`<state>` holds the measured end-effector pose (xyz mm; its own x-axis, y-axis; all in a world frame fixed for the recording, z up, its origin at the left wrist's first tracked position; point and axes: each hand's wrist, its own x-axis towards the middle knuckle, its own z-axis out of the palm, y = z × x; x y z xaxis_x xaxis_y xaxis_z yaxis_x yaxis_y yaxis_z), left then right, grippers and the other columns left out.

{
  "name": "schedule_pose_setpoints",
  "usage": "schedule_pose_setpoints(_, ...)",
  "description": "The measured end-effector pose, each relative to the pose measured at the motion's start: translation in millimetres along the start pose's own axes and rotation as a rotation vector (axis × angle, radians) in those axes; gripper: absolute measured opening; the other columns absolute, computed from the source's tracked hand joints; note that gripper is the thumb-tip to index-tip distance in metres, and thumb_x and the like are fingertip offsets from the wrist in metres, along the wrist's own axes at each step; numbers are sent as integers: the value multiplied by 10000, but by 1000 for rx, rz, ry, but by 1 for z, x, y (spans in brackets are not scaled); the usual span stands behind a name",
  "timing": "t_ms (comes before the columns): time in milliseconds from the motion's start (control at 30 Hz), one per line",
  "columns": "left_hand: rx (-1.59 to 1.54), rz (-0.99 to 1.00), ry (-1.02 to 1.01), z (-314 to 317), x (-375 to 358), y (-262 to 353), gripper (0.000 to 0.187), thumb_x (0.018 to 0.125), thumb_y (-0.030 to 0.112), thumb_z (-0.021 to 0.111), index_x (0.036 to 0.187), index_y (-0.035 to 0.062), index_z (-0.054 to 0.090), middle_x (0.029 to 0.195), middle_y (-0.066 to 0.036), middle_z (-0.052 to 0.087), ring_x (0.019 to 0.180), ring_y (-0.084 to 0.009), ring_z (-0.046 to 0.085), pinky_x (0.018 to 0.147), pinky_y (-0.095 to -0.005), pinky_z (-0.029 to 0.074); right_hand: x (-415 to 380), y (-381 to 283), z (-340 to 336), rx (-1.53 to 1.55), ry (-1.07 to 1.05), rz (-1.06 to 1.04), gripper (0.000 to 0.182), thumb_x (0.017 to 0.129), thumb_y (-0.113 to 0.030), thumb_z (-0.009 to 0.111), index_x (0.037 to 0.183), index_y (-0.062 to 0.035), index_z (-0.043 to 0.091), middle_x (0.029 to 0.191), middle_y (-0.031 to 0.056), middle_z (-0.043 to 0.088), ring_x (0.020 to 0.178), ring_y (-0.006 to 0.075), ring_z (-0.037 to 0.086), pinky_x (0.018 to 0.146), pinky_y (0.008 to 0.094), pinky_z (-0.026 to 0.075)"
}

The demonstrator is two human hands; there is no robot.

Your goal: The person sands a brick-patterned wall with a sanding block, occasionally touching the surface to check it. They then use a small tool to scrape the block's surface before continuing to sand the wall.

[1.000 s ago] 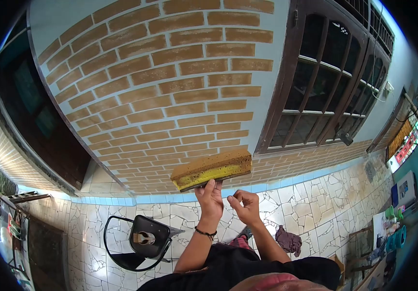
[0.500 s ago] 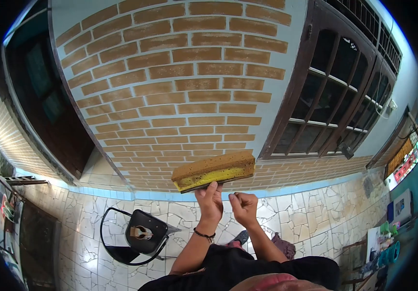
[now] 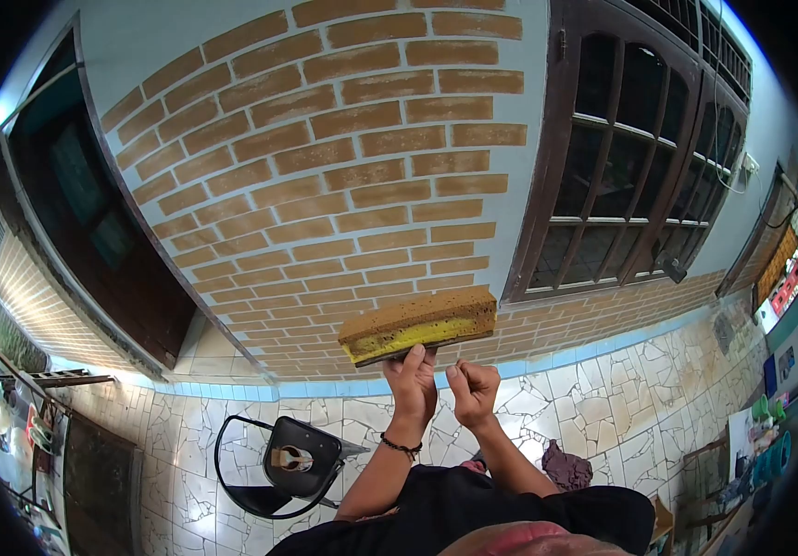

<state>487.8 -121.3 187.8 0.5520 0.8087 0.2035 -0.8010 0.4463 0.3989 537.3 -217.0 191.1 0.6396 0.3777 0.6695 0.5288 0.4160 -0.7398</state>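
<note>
A long yellow sponge block (image 3: pixel 417 324), its top coated brown and its underside on a thin dark backing, is held up by my left hand (image 3: pixel 412 382). The left thumb lies against its near side, while the other fingers are mostly hidden beneath. My right hand (image 3: pixel 473 389) is closed just to the right, apart from the sponge, with its thumb up against the curled fingers. Whether anything small is inside it cannot be seen. Beyond the sponge stands a wall with a brown brick pattern (image 3: pixel 376 141) and pale lines between the bricks.
A black chair (image 3: pixel 311 445) stands at lower left, a paintbrush-like item (image 3: pixel 289 458) on its seat. Dark crumpled cloth (image 3: pixel 566 466) lies on the tiled floor (image 3: pixel 547 408). A brown-framed window (image 3: pixel 626 157) is at right, a dark doorway (image 3: pixel 93 195) at left.
The view has turned and shifted slightly, so the chair and doorway appear farther right. Both hands keep nearly the same pose, the left still holding the sponge.
</note>
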Motion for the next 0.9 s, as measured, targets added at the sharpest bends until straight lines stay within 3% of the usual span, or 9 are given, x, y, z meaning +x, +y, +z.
schedule_pose_setpoints(167,68,-8,21,3,-4,-3,407,937,-4,642,1318,58,514,1246,-85,616,1172,-238,631,1071,-412,528,5,2,0,5,21,-1,348,912,-20,674,648,18,450,584,71,459,546,153,414,526,322,318)
schedule_pose_setpoints(367,104,-17,45,-1,-4,-2,374,937,36,660,1283,61,520,1188,-72,618,1085,-214,638,957,-376,546,14,-13,10,8,47,-53,192,883,12,690,719,33,593,708,78,623,677,171,567,629,286,427)
schedule_pose_setpoints(567,71,-51,64,-10,-4,1,442,909,-6,690,1303,37,494,1181,-80,615,1092,-206,643,995,-384,541,7,-10,6,-62,34,-40,35,825,56,751,825,59,716,789,118,709,730,187,642,676,291,493)
schedule_pose_setpoints(833,53,-16,52,-2,-11,2,450,913,-4,685,1319,49,496,1253,-79,595,1165,-212,612,1058,-405,497,-7,-1,2,-78,92,44,113,817,64,794,922,62,754,818,123,757,737,165,712,668,255,532)
schedule_pose_setpoints(900,46,-15,42,-5,-12,0,451,917,-9,679,1324,57,495,1263,-74,591,1170,-207,608,1068,-403,491,-6,0,1,-98,76,-32,114,831,54,796,934,61,748,806,112,755,699,145,704,638,243,531)
